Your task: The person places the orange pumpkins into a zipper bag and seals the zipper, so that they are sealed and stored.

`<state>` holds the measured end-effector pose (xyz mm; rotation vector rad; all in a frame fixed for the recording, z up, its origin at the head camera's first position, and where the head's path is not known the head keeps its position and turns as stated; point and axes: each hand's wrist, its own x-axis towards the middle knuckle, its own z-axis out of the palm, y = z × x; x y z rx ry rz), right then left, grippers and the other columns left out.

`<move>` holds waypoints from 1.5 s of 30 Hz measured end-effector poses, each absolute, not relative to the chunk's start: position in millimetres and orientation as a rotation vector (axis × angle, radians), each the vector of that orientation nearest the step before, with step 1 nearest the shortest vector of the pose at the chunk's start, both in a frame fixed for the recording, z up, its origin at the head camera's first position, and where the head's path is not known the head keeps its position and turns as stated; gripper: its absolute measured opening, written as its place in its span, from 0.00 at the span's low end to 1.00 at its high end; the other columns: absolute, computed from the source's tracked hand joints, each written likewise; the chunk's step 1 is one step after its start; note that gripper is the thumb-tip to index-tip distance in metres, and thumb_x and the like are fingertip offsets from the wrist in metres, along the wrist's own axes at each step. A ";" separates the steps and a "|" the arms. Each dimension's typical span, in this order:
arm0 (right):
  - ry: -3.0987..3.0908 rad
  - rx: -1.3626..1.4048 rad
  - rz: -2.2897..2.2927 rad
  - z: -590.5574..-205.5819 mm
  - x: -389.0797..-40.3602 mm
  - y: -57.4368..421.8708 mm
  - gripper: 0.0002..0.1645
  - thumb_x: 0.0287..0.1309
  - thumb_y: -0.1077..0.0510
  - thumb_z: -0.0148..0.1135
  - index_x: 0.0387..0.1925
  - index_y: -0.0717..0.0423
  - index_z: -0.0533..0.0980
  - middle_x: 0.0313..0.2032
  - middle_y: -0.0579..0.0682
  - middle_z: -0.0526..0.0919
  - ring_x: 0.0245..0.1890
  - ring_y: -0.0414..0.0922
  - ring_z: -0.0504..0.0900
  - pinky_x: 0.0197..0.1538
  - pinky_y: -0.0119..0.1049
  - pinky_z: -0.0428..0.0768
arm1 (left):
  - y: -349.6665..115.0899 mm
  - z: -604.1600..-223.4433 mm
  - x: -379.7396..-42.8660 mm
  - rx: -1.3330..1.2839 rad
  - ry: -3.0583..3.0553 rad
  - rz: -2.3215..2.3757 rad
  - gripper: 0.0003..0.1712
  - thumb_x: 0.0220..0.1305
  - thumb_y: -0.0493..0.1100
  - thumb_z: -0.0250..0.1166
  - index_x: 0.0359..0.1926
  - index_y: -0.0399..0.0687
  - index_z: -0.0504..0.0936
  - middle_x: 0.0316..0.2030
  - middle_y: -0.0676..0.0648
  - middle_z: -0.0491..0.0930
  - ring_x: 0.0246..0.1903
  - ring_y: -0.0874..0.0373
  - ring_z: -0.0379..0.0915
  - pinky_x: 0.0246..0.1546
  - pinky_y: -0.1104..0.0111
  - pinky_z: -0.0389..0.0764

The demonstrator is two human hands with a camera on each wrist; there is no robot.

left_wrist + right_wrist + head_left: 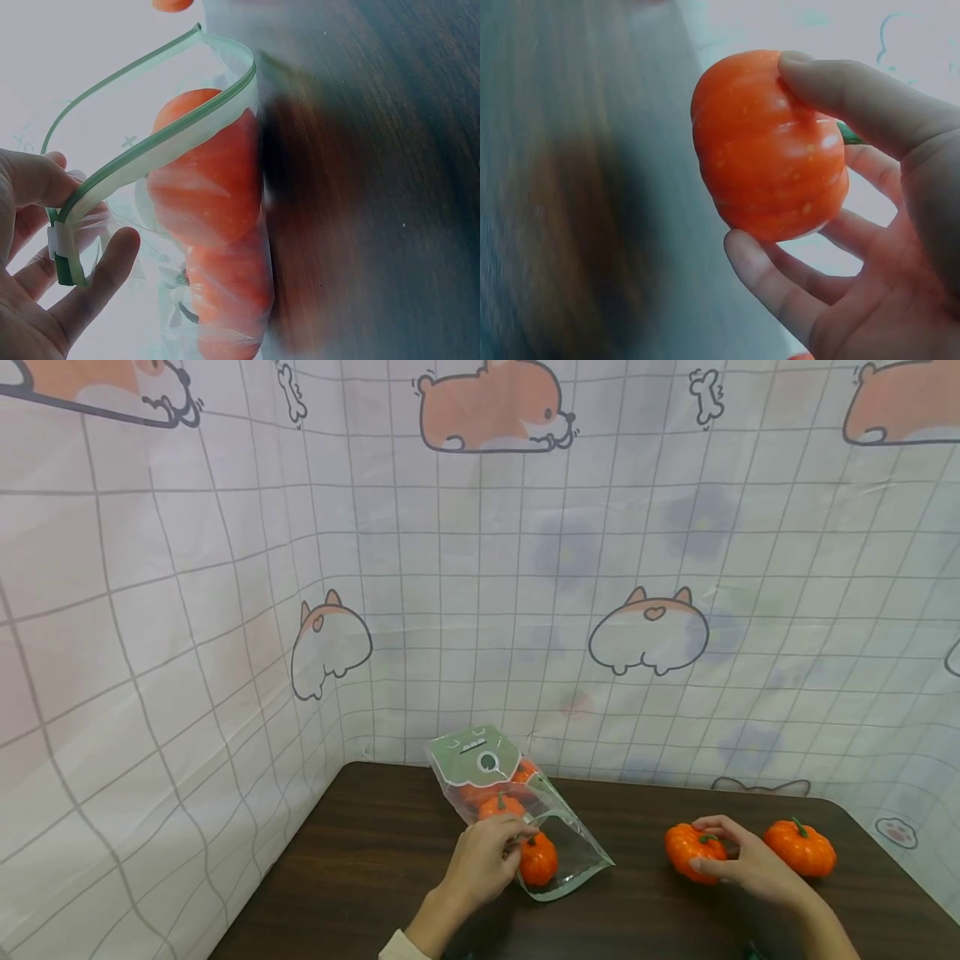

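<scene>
A clear zip bag (581, 847) with a green printed end lies on the table, several small orange pumpkins (537, 860) inside it. My left hand (487, 857) pinches the bag's green zip edge near its slider (60, 241), and the mouth gapes in the left wrist view. My right hand (750, 860) grips another orange pumpkin (769, 150) with a green stem, thumb on one side and fingertips on the other. This pumpkin is to the right of the bag, apart from it.
One more orange pumpkin (801, 848) sits on the dark wooden table (360, 860), just right of my right hand. A white gridded cloth (480, 568) with cartoon dogs hangs behind the table and along its left side.
</scene>
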<state>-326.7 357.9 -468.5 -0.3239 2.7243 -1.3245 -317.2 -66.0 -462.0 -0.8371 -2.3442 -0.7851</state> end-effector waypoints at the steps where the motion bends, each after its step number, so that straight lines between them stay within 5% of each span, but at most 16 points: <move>1: 2.729 -0.342 -1.318 -465.3 -326.3 354.5 0.38 0.64 0.50 0.68 0.68 0.60 0.64 0.67 0.72 0.68 0.59 0.65 0.76 0.42 0.43 0.82 | -65.9 -461.7 -317.1 -0.836 -2.346 -0.787 0.18 0.55 0.30 0.67 0.44 0.52 0.91 0.42 0.56 0.89 0.32 0.69 0.76 0.31 0.80 0.72; 5: 2.735 -0.419 -1.326 -452.3 -323.9 339.0 0.37 0.65 0.50 0.68 0.68 0.58 0.64 0.66 0.71 0.69 0.56 0.59 0.77 0.43 0.44 0.80 | -65.9 -460.4 -316.6 -0.833 -2.345 -0.789 0.18 0.55 0.29 0.67 0.44 0.51 0.91 0.42 0.56 0.89 0.31 0.68 0.75 0.31 0.80 0.71; 17: 2.738 -0.662 -1.361 -434.4 -314.1 298.9 0.31 0.66 0.54 0.66 0.66 0.54 0.67 0.66 0.66 0.71 0.62 0.67 0.73 0.46 0.41 0.81 | -65.9 -458.9 -315.5 -0.836 -2.338 -0.804 0.17 0.56 0.30 0.67 0.44 0.51 0.91 0.42 0.56 0.89 0.31 0.69 0.73 0.30 0.80 0.69; 26: 2.639 -0.819 -1.427 -430.8 -311.0 273.7 0.28 0.66 0.57 0.66 0.64 0.52 0.68 0.64 0.65 0.73 0.50 0.38 0.80 0.45 0.36 0.83 | -65.6 -457.9 -314.8 -0.834 -2.335 -0.802 0.18 0.56 0.30 0.67 0.44 0.51 0.91 0.42 0.56 0.89 0.29 0.69 0.71 0.29 0.80 0.68; 45: 2.423 -0.962 -1.290 -437.5 -306.5 238.0 0.28 0.66 0.55 0.66 0.64 0.51 0.69 0.63 0.62 0.72 0.51 0.42 0.82 0.49 0.35 0.83 | -65.9 -457.8 -314.3 -0.837 -2.322 -0.794 0.17 0.55 0.30 0.67 0.44 0.51 0.91 0.41 0.56 0.89 0.28 0.69 0.70 0.29 0.80 0.68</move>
